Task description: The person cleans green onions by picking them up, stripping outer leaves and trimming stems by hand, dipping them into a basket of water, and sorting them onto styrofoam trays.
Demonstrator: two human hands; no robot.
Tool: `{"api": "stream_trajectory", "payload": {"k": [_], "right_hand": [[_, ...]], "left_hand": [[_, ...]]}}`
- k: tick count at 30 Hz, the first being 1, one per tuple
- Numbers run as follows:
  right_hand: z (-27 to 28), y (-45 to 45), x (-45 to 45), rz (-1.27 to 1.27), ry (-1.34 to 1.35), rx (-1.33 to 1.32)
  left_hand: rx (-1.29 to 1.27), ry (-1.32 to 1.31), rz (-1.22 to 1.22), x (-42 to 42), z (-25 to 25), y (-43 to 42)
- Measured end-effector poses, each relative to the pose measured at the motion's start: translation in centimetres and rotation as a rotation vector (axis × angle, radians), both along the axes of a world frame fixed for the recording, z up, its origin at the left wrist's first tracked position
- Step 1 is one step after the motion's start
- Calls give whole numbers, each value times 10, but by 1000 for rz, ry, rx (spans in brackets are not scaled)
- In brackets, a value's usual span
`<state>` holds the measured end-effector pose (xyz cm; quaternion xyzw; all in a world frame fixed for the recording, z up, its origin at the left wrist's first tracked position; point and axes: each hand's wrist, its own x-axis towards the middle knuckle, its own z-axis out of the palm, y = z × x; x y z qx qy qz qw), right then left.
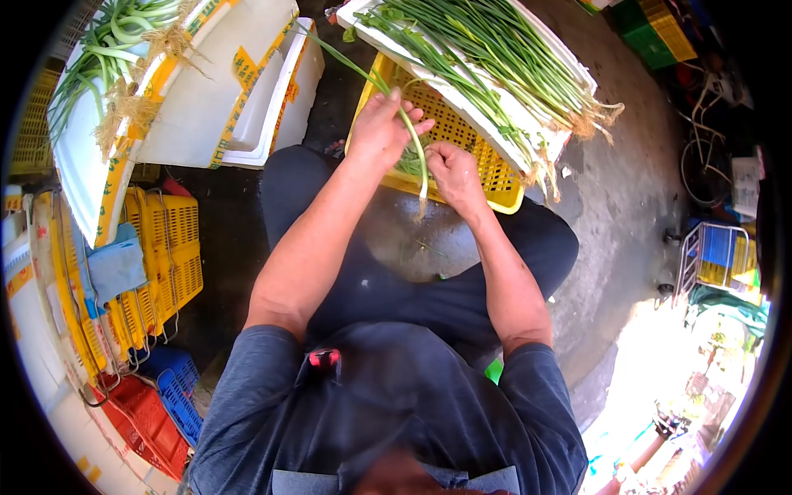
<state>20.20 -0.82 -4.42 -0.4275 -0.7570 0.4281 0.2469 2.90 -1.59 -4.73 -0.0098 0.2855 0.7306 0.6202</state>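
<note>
My left hand (381,132) is closed on a single scallion (421,161). Its green top leans up and left, and the rooted white end hangs down over my lap. Just right of the stem, my right hand (454,173) is closed in a pinch; whatever it holds is too small to make out. Beneath both hands stands a yellow plastic crate (513,200) with green trimmings (410,162) in it. A white foam tray (535,140) rests across the crate, carrying a pile of scallions (503,62) with roots pointing right.
On the left, white foam boxes (194,107) bear more scallions (115,54). Below them are stacked yellow crates (177,247), a blue crate (176,384) and a red crate (144,421). A metal-framed cart (701,256) stands at the right on the wet floor (610,223).
</note>
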Motion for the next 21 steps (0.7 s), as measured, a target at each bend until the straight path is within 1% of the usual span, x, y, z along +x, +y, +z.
{"api": "stream_trajectory", "payload": {"k": [3, 6, 12, 14, 21], "right_hand": [[-14, 2, 6, -32, 188, -291], [-9, 1, 14, -47, 194, -478], [0, -7, 12, -29, 63, -386], [-3, -7, 12, -35, 70, -393], [-2, -8, 11, -61, 72, -410]], "left_hand": [[-2, 3, 7, 1, 2, 0], [-23, -1, 27, 0, 3, -1], [-26, 10, 36, 0, 6, 0], [11, 13, 20, 0, 3, 0], [6, 20, 23, 1, 4, 0]]}}
